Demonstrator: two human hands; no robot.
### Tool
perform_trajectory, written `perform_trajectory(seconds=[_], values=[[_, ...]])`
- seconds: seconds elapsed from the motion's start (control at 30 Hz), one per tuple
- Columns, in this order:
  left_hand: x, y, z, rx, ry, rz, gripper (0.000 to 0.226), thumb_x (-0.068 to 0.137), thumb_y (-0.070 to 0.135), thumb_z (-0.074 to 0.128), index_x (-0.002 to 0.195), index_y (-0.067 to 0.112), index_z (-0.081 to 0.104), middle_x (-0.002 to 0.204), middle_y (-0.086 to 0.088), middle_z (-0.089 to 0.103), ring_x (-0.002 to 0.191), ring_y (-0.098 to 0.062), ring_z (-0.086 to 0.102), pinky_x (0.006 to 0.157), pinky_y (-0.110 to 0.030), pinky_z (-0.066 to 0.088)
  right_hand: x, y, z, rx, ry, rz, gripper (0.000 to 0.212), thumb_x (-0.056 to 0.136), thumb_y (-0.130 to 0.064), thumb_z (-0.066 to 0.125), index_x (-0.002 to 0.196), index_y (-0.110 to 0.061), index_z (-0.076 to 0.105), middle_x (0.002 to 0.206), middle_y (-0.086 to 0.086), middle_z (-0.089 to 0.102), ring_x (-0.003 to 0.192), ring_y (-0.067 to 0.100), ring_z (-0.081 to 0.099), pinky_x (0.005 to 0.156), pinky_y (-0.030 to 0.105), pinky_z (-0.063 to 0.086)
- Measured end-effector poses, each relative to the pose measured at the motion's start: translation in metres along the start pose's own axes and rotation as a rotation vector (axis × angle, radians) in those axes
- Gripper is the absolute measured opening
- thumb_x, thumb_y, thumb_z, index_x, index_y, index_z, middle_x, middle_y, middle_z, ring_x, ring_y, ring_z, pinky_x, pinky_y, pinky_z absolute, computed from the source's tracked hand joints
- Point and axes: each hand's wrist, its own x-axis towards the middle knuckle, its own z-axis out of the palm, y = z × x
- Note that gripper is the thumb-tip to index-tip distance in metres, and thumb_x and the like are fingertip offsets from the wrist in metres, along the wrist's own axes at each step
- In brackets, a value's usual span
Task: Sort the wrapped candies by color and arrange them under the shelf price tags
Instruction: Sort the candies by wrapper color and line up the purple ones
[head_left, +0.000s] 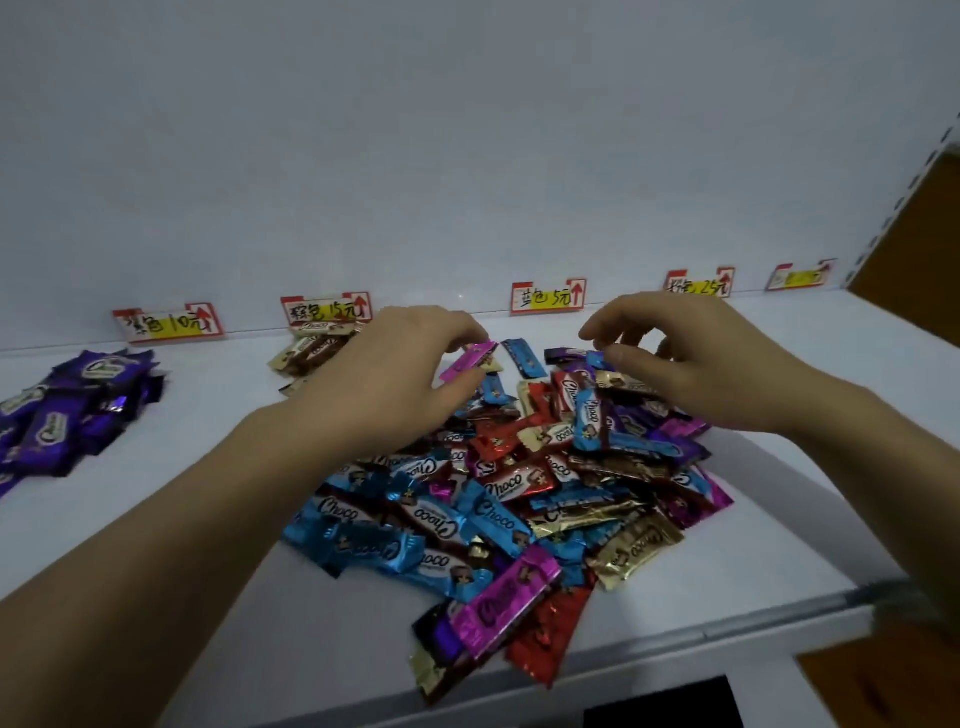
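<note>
A mixed heap of wrapped candies (519, 499) in blue, red, gold, pink and purple lies on the white shelf (208, 467). My left hand (395, 374) hovers over the heap's far edge and pinches a pink candy (470, 359) between its fingertips. My right hand (696, 364) is above the heap's far right, fingers curled, thumb and forefinger close together over a blue candy (597, 358); whether it holds that candy is unclear. A purple pile (67, 410) sits under the left price tag (169, 325). A gold pile (311, 348) sits under the second tag (326, 310).
More price tags stand along the back wall: one in the middle (548, 297), another to the right (700, 283) and a last one at the far right (800, 275). A lone blue candy (524, 356) lies below the middle tag. The shelf's front edge (727, 618) runs below the heap.
</note>
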Motion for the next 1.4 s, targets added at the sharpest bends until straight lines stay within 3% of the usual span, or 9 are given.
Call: perform_trajectory(seconds=[0.17, 0.3, 0.47, 0.63, 0.77, 0.9, 1.07, 1.17, 1.4], values=[[0.035, 0.041, 0.023, -0.064, -0.044, 0.119, 0.031, 0.101, 0.031, 0.056, 0.131, 0.027, 0.062, 0.127, 0.009, 0.065, 0.113, -0.007, 0.058, 0.091, -0.018, 0.039, -0.026, 0.016, -0.011, -0.063, -0.053, 0.107, 0.022, 0.095, -0.042, 0.054, 0.103, -0.030, 0.071, 0.088, -0.014, 0.069, 0.079, 0.004, 0.061, 0.066, 0.030, 0.050], [0.081, 0.054, 0.051, 0.040, -0.091, 0.089, 0.038, 0.101, 0.015, 0.052, 0.138, 0.024, 0.057, 0.138, 0.001, 0.061, 0.125, -0.018, 0.055, 0.101, -0.033, 0.046, -0.034, 0.019, -0.002, -0.065, -0.097, 0.227, 0.030, 0.084, -0.058, 0.066, 0.090, -0.029, 0.070, 0.079, -0.013, 0.068, 0.071, 0.003, 0.060, 0.060, 0.023, 0.046], [0.107, 0.042, 0.077, 0.191, -0.300, 0.074, 0.055, 0.096, 0.007, 0.057, 0.146, 0.026, 0.048, 0.142, -0.004, 0.052, 0.128, -0.027, 0.050, 0.105, -0.045, 0.046, -0.034, 0.015, 0.010, -0.096, -0.068, 0.316, 0.053, 0.069, -0.078, 0.067, 0.094, -0.031, 0.069, 0.085, -0.012, 0.068, 0.075, 0.006, 0.061, 0.064, 0.031, 0.052], [0.107, 0.035, 0.077, 0.141, -0.258, 0.074, 0.039, 0.099, 0.020, 0.058, 0.138, 0.026, 0.056, 0.131, -0.001, 0.055, 0.118, -0.024, 0.054, 0.099, -0.040, 0.046, -0.029, 0.003, 0.013, -0.090, -0.063, 0.301, 0.047, 0.072, -0.071, 0.072, 0.098, -0.032, 0.072, 0.082, -0.012, 0.065, 0.073, 0.007, 0.058, 0.058, 0.028, 0.042], [0.104, 0.031, 0.070, 0.011, -0.224, -0.001, 0.036, 0.095, 0.025, 0.067, 0.130, 0.021, 0.062, 0.120, -0.001, 0.066, 0.091, -0.013, 0.054, 0.082, -0.026, 0.042, -0.021, -0.005, 0.016, -0.046, -0.101, 0.285, 0.029, 0.077, -0.053, 0.079, 0.089, -0.028, 0.073, 0.079, -0.011, 0.065, 0.070, 0.005, 0.057, 0.057, 0.023, 0.040], [0.093, 0.023, 0.061, -0.226, -0.074, -0.142, 0.032, 0.085, 0.022, 0.079, 0.116, 0.021, 0.070, 0.091, 0.006, 0.068, 0.078, -0.013, 0.066, 0.066, -0.021, 0.048, -0.017, -0.006, 0.013, 0.172, -0.122, 0.355, 0.012, 0.081, -0.031, 0.081, 0.080, -0.023, 0.074, 0.072, -0.007, 0.070, 0.064, 0.003, 0.060, 0.059, 0.017, 0.042], [0.070, 0.013, 0.048, -0.536, 0.003, -0.229, 0.031, 0.084, 0.016, 0.080, 0.114, 0.022, 0.073, 0.086, 0.001, 0.073, 0.078, -0.010, 0.069, 0.076, -0.032, 0.058, -0.012, -0.007, 0.002, 0.356, 0.013, 0.412, 0.007, 0.086, -0.024, 0.077, 0.081, -0.019, 0.074, 0.075, -0.003, 0.074, 0.072, 0.010, 0.067, 0.068, 0.029, 0.053], [0.047, 0.010, 0.032, -0.743, 0.049, -0.245, 0.033, 0.089, 0.010, 0.074, 0.119, 0.025, 0.071, 0.085, -0.002, 0.071, 0.073, -0.010, 0.070, 0.068, -0.022, 0.057, -0.007, -0.010, -0.002, 0.453, 0.082, 0.429, 0.006, 0.090, -0.024, 0.074, 0.086, -0.020, 0.073, 0.072, -0.002, 0.073, 0.068, 0.010, 0.066, 0.062, 0.024, 0.048], [-0.006, -0.018, -0.003, -0.924, 0.133, -0.387, 0.015, 0.094, 0.005, 0.065, 0.105, 0.013, 0.073, 0.093, -0.004, 0.077, 0.088, -0.019, 0.075, 0.078, -0.031, 0.061, 0.026, -0.041, 0.011, 0.607, 0.072, 0.398, 0.013, 0.093, -0.024, 0.069, 0.099, -0.012, 0.069, 0.074, 0.006, 0.069, 0.051, 0.008, 0.059, 0.053, 0.024, 0.053]])
